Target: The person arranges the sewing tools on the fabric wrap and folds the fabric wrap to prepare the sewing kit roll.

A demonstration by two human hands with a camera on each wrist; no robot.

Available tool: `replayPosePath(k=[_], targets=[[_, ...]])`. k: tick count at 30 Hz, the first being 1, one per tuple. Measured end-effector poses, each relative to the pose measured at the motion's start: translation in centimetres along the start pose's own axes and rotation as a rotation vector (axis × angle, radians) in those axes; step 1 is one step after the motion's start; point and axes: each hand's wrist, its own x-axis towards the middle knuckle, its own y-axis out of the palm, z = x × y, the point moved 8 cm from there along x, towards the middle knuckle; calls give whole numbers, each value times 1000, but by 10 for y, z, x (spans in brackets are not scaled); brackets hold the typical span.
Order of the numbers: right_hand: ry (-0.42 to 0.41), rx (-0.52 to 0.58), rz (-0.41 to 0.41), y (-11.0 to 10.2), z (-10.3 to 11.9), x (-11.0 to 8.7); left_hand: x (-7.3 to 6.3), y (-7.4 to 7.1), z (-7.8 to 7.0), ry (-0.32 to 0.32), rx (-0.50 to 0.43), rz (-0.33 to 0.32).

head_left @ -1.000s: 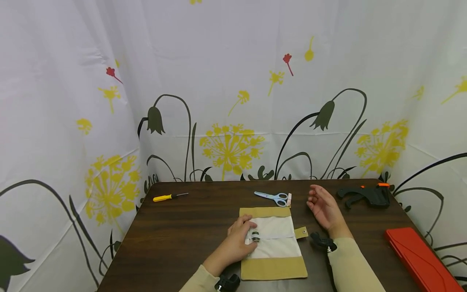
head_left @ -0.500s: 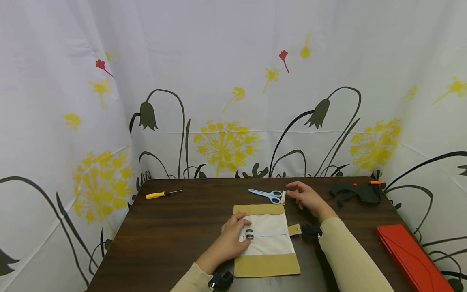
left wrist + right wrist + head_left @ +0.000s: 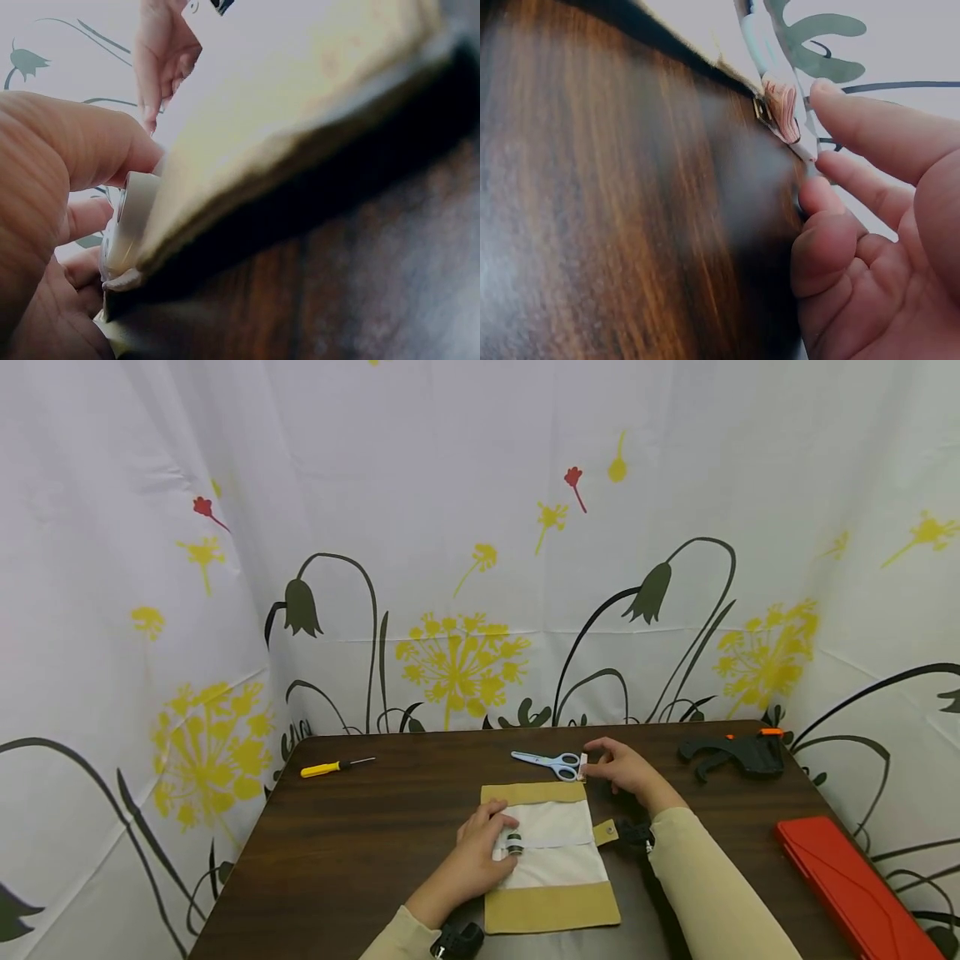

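My left hand [image 3: 474, 853] lies over the left side of an open tan-and-white fabric pouch [image 3: 552, 908]. Its thumb and fingers bracket a small pale roll with dark stripes [image 3: 514, 843], tucked under the pouch's white band. Close up in the left wrist view, the thumb tip sits against the roll [image 3: 133, 221] and fingertips reach its far side. Past the pouch's top right corner, my right hand [image 3: 628, 774] has its fingers loosely bent beside a small folded pink-and-white strip [image 3: 784, 111]. One fingertip is right at the strip's white end, with a gap between the digits.
Light-blue scissors [image 3: 546, 762] lie just behind the pouch, against the strip. A yellow-handled screwdriver [image 3: 326, 769] is at the back left. A black clamp with orange parts [image 3: 746, 755] lies back right, and a red case [image 3: 855, 881] at the right edge. A snap tab [image 3: 606, 832] sticks out rightward.
My right hand has swung left from beside the clamp to the folded strip, its palm turning down. The left hand keeps its place on the pouch while the view shifts slightly.
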Motion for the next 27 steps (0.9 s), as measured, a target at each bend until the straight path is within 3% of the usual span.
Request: replayPosePath(k=[9, 21, 27], targets=[[14, -66, -20, 2, 2, -3, 0, 0, -1, -4, 4, 4], [11, 17, -82, -1, -3, -4, 0, -1, -2, -20, -3, 10], [12, 72, -73, -3, -14, -1, -1, -1, -2, -26, -9, 15]])
